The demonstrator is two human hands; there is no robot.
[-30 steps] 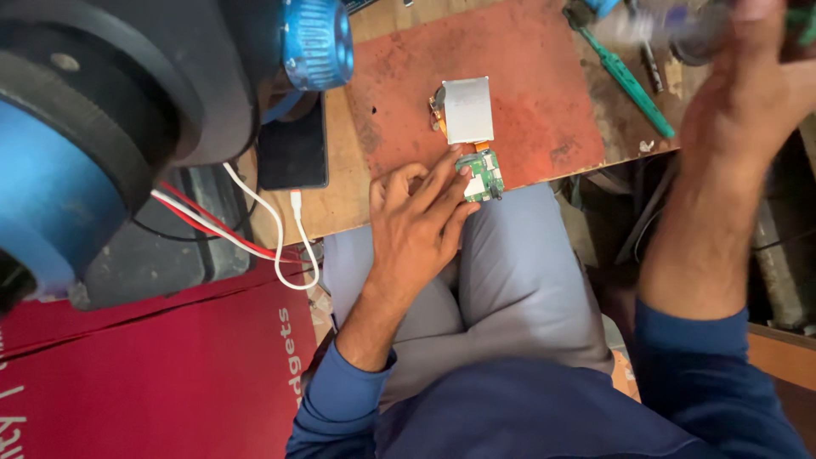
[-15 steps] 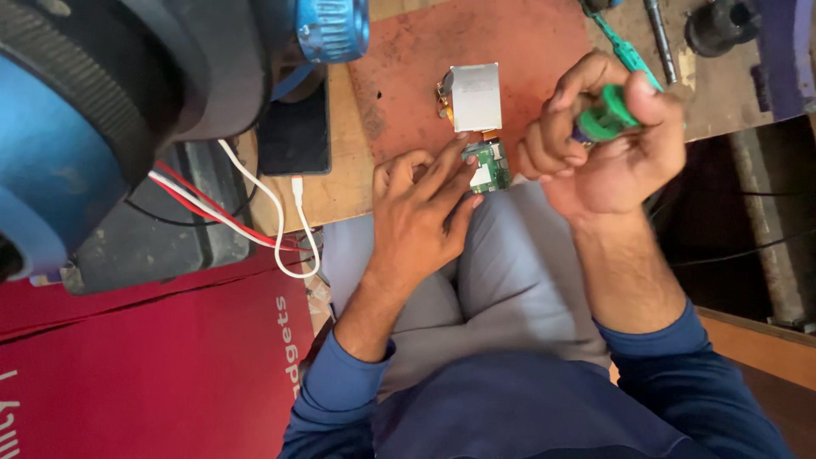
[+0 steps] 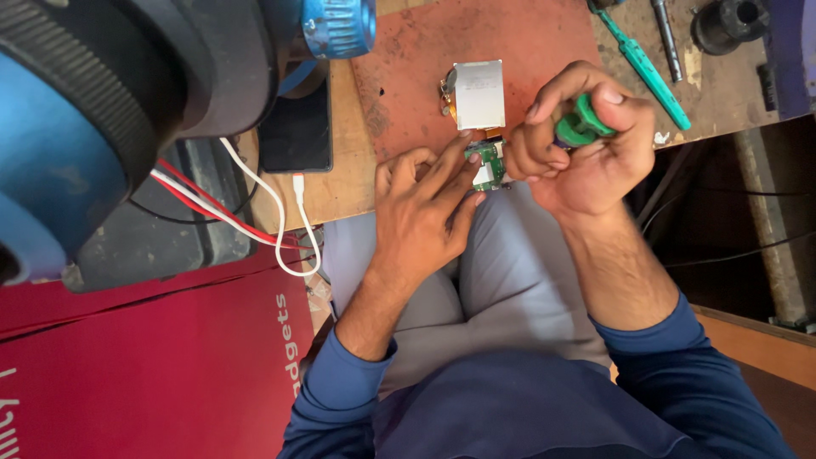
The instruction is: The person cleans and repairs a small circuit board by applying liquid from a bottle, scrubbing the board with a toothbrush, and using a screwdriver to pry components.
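My left hand (image 3: 425, 204) rests at the edge of the wooden bench and pinches a small green circuit board (image 3: 486, 164) between its fingertips. A small silver screen panel (image 3: 478, 93) lies just beyond the board on a reddish-brown mat (image 3: 518, 51), joined to it by a short flex strip. My right hand (image 3: 582, 153) is closed around the green handle of a screwdriver (image 3: 580, 127), and its tip end points at the board; the tip itself is hidden by my fingers.
A second green-handled screwdriver (image 3: 650, 76) and a dark metal tool (image 3: 667, 27) lie at the bench's right. A black phone (image 3: 296, 132) with a white cable (image 3: 289, 225) sits left of the mat. A large blue-and-black lamp head (image 3: 127, 102) fills the left. A red box (image 3: 144, 374) lies below.
My right hand came down from the far right of the bench with the green-handled screwdriver and now sits against the circuit board. My left hand stayed on the board.
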